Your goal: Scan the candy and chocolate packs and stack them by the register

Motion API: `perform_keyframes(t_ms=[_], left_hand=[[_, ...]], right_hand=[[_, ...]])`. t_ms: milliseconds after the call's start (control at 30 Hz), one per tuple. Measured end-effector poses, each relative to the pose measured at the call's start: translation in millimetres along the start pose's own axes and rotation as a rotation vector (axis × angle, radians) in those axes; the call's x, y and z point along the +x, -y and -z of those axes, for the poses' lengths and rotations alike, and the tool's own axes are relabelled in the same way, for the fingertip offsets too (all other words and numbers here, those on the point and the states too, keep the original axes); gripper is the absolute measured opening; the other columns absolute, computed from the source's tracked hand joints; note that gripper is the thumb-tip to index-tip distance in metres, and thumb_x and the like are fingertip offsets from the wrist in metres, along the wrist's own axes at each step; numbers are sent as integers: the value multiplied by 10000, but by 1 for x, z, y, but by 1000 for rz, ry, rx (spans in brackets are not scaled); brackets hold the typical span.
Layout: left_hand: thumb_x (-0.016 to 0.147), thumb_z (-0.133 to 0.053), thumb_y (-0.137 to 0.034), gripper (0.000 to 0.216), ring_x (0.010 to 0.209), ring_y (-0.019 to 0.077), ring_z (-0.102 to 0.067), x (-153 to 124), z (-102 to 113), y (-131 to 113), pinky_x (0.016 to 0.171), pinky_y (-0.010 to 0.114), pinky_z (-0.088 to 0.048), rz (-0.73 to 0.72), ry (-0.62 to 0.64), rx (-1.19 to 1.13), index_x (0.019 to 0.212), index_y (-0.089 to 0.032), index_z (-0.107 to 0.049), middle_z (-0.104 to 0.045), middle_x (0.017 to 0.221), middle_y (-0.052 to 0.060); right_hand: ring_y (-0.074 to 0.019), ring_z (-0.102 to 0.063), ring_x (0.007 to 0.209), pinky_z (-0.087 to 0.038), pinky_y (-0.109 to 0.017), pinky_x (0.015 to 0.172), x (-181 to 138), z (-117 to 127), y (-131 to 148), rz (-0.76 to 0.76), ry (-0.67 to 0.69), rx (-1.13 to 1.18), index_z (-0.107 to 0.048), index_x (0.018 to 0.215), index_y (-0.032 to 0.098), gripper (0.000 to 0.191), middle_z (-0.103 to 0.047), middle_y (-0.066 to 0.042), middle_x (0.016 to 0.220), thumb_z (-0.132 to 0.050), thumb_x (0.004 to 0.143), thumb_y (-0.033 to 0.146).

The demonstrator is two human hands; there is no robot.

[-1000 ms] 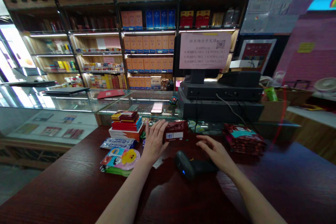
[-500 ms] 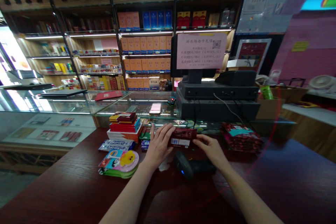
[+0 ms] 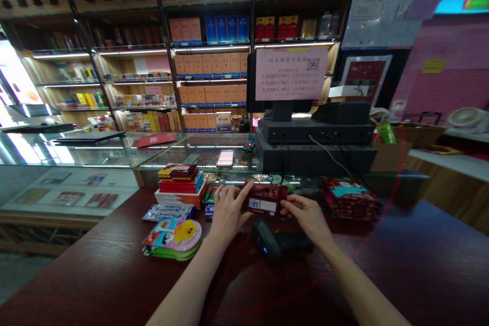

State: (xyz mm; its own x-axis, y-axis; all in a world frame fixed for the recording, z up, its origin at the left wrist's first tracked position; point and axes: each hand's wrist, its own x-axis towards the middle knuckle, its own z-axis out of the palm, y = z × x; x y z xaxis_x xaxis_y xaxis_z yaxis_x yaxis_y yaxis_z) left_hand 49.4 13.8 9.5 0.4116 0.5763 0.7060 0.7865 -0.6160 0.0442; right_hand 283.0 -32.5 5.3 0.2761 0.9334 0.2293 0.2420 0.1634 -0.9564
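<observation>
A dark red snack pack (image 3: 263, 198) with a white label and barcode faces me above the counter. My left hand (image 3: 228, 211) grips its left edge between thumb and index finger, the other fingers bent beyond. Its right edge is pinched by my right hand (image 3: 303, 214). Just below the pack lies a black barcode scanner (image 3: 267, 239) with a blue light. Left of my left hand are blue-and-white packets (image 3: 170, 212) and a colourful pack with a yellow duck (image 3: 185, 232). Green and blue packs (image 3: 209, 204) are partly hidden behind that hand.
Stacked red and orange boxes (image 3: 179, 186) stand at the left. A pile of dark red packets (image 3: 349, 201) lies at the right. Behind are a glass display case (image 3: 198, 140) and a point-of-sale monitor (image 3: 290, 76) on a black cash drawer (image 3: 317, 158). Cables hang down towards the counter.
The left hand's fingers have curled and shifted slightly left, uncovering more of the pack's face. The pack is tilted a little more towards me. My right hand keeps its pinch.
</observation>
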Motion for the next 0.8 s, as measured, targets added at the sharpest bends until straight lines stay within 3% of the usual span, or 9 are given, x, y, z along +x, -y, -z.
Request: perform_keyframes(t_ms=[233, 433, 633, 800], left_hand=[[751, -795, -423, 977, 977, 265, -535, 1, 1, -3, 928, 446, -390, 37, 88, 18, 1540, -353, -224, -634, 1004, 34], [811, -708, -178, 976, 956, 217, -595, 0, -8, -1, 853, 347, -475, 96, 196, -229, 1554, -364, -103, -602, 1086, 23], [825, -609, -108, 886, 1021, 207, -624, -2, -8, -2, 944, 370, -480, 148, 185, -510, 1543, -387, -171, -630, 1130, 23], [859, -509, -114, 790, 1294, 208, -531, 0, -6, -8, 1087, 399, -398, 199, 155, -834, 1545, -342, -190, -585, 1361, 67]], right_hand=[[-207, -686, 591, -523, -294, 603, -1, -2, 4, -2, -35, 21, -727, 794, 197, 311, -761, -49, 654, -727, 679, 486], [-218, -708, 647, -523, -304, 654, 1, 1, 2, 8, -62, -24, -744, 796, 202, 300, -788, -63, 764, -704, 707, 485], [-245, -730, 728, -522, -309, 692, 3, 2, 1, 56, -91, -99, -748, 754, 228, 280, -790, -49, 767, -679, 740, 499], [-273, -750, 840, -547, -330, 738, 5, 4, -6, 86, -138, -123, -771, 845, 236, 235, -800, -49, 835, -661, 748, 420]])
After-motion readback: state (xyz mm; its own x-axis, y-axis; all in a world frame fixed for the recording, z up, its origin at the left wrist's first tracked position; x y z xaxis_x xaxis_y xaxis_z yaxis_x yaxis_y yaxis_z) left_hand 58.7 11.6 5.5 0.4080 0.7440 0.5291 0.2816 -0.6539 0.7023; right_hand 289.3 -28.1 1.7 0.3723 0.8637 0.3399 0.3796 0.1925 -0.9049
